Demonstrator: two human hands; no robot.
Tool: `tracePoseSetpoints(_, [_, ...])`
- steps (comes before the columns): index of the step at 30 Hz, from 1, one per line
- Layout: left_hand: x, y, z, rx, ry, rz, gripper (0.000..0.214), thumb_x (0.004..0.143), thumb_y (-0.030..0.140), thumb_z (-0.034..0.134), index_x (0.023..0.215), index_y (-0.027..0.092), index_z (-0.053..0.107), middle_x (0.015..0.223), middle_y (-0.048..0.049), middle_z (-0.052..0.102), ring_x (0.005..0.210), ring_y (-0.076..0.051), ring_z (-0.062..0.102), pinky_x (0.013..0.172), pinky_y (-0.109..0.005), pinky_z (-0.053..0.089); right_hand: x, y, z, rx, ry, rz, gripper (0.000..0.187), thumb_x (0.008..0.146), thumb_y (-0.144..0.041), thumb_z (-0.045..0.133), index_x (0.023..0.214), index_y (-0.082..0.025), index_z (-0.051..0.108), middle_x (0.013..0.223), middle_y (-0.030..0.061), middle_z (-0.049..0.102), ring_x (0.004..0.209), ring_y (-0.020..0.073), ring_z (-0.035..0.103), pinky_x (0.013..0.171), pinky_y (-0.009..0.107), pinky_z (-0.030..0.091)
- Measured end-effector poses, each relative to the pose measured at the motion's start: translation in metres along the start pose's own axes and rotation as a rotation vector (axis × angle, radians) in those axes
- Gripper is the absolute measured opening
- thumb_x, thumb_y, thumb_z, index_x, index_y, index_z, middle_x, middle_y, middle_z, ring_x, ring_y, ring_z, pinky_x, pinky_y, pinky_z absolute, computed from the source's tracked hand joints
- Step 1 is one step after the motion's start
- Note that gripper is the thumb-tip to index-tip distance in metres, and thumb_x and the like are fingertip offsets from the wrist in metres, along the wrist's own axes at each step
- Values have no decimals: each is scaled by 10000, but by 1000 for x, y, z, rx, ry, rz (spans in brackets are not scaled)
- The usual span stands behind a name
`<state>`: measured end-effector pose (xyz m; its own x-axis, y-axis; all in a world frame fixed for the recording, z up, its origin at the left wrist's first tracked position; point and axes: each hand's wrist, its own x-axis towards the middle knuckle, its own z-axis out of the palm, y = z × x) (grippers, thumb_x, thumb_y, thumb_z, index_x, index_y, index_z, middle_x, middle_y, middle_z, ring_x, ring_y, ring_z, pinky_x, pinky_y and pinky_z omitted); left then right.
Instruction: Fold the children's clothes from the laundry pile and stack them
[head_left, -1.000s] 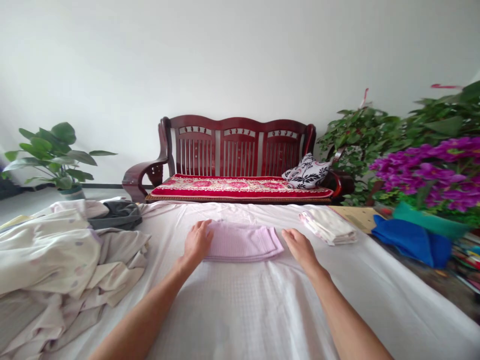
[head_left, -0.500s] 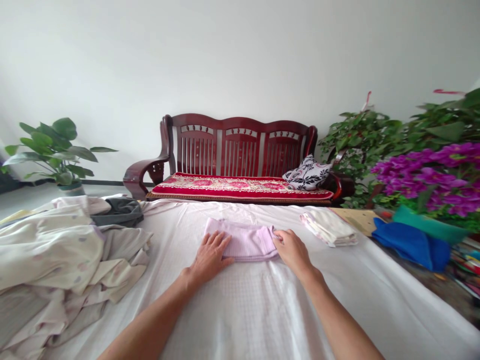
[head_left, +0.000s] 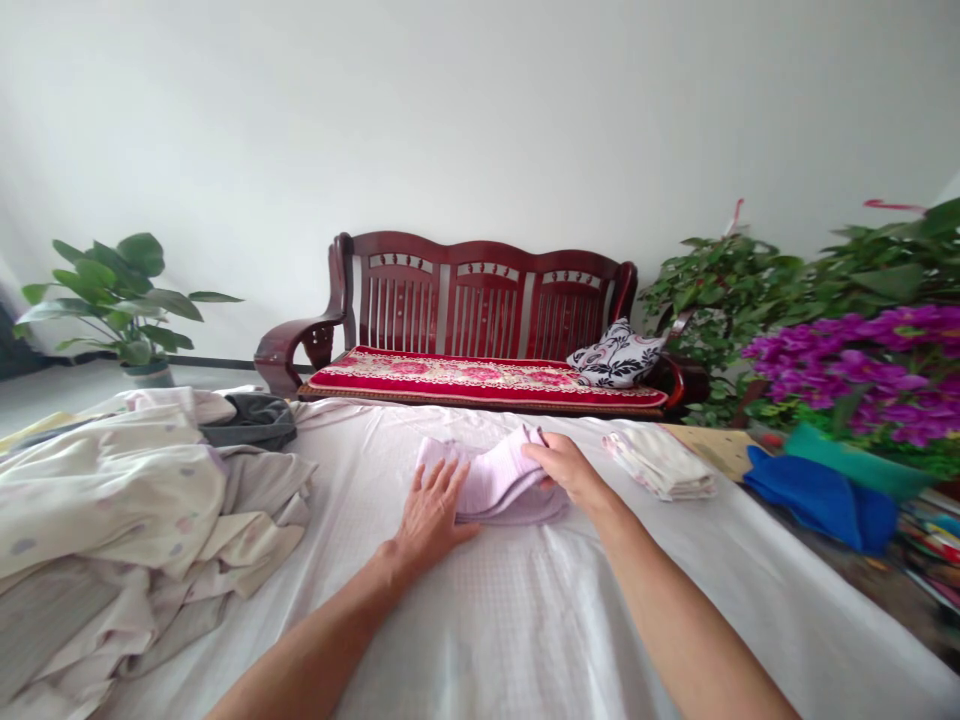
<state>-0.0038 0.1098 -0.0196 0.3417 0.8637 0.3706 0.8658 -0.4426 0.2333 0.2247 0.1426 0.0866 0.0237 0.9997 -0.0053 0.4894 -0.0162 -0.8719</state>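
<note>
Between two bare hands on a white cloth (head_left: 510, 610), a folded lilac garment (head_left: 502, 485) lies near the middle. The left hand (head_left: 435, 510) rests palm down, fingers spread, over the garment's left part, hiding some of it. Well clear of it, the right hand (head_left: 566, 465) pinches the right end between thumb and fingers, holding the upper layers raised.

At far left, beyond the cloth, a pot (head_left: 148, 376) holds a broad-leaved plant (head_left: 127, 290). A loose heap of pale clothing (head_left: 112, 490) sprawls left of the hands, a dark gray piece (head_left: 255, 422) at its far edge. Folded white fabric (head_left: 660, 465) sits just beyond the right hand, near a blue item (head_left: 821, 500) and purple flowers (head_left: 870, 365). Behind stands a dark red wooden sofa (head_left: 487, 300), with a patterned red cover (head_left: 480, 375) and a black-and-white cushion (head_left: 621, 355) on its seat.
</note>
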Motion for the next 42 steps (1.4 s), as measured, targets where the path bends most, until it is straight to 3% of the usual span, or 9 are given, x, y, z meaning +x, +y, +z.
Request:
tracePoseSetpoints(4, [1, -2, -4, 5, 62, -63, 784, 820, 333, 691, 1524, 211, 368, 1542, -141, 462, 1428, -336, 397, 1192, -523, 253, 3, -25, 13, 446, 12, 20, 200, 724, -317, 705, 872, -185, 683, 717, 16, 696, 610, 168, 651, 424, 236, 522])
tracePoseSetpoints(8, [-2, -12, -12, 39, 95, -132, 639, 853, 174, 573, 1476, 220, 438, 1480, -105, 525, 1340, -284, 482, 1099, -429, 381, 5, -37, 18, 593, 21, 32, 212, 744, -278, 718, 931, -186, 677, 769, 18, 717, 628, 144, 660, 455, 224, 559])
tracePoseSetpoints(18, [-7, -26, -29, 128, 111, -277, 634, 854, 55, 466, 1456, 249, 491, 1389, -81, 584, 1128, -285, 581, 975, -413, 471, 14, -43, 23, 767, -87, 35, 234, 767, -206, 695, 996, -204, 646, 849, 11, 722, 697, 129, 673, 540, 217, 577])
tracePoseSetpoints(20, [-11, -34, -33, 130, 140, -293, 633, 875, 43, 426, 1477, 234, 468, 1394, -87, 580, 1127, -280, 581, 972, -406, 480, 13, -36, 24, 668, -105, -16, 319, 786, -258, 666, 1103, -239, 632, 930, 6, 725, 753, 140, 684, 576, 232, 584])
tracePoseSetpoints(23, [-19, -41, -33, 114, 101, -253, 655, 872, 32, 427, 1500, 217, 438, 1420, -90, 565, 1166, -270, 573, 1007, -392, 470, 10, -7, 23, 275, -15, -7, 423, 818, -322, 582, 1239, -280, 585, 1044, 13, 718, 828, 163, 690, 599, 240, 570])
tracePoseSetpoints(29, [-23, -39, -13, 74, 17, -55, 688, 855, 6, 420, 1507, 226, 446, 1490, -78, 524, 1350, -266, 472, 1117, -412, 397, 3, 60, 22, -91, 103, 154, 626, 679, -220, 630, 1300, -179, 562, 1058, 117, 708, 740, 229, 666, 572, 294, 510])
tracePoseSetpoints(35, [-23, -43, -8, 33, 57, -16, 713, 844, -37, 394, 1497, 237, 470, 1536, -96, 479, 1423, -272, 415, 1169, -459, 340, 3, 64, 16, -248, 202, 2, 730, 784, -241, 541, 1497, -247, 383, 1144, 82, 718, 879, 237, 699, 763, 307, 510])
tracePoseSetpoints(39, [-23, -40, -12, 15, -48, -35, 672, 872, -30, 380, 1462, 259, 521, 1512, -83, 516, 1436, -284, 410, 1178, -505, 331, -2, 71, 9, -487, 169, -29, 726, 789, -192, 530, 1504, -180, 403, 1235, 147, 695, 1099, 301, 662, 902, 356, 473])
tracePoseSetpoints(42, [-24, -38, -15, 8, -87, -50, 684, 854, -50, 368, 1455, 233, 533, 1521, -102, 503, 1444, -286, 402, 1188, -514, 319, -5, 77, 7, -519, 184, -48, 698, 793, -171, 530, 1485, -178, 440, 1216, 138, 707, 1091, 283, 668, 890, 336, 469])
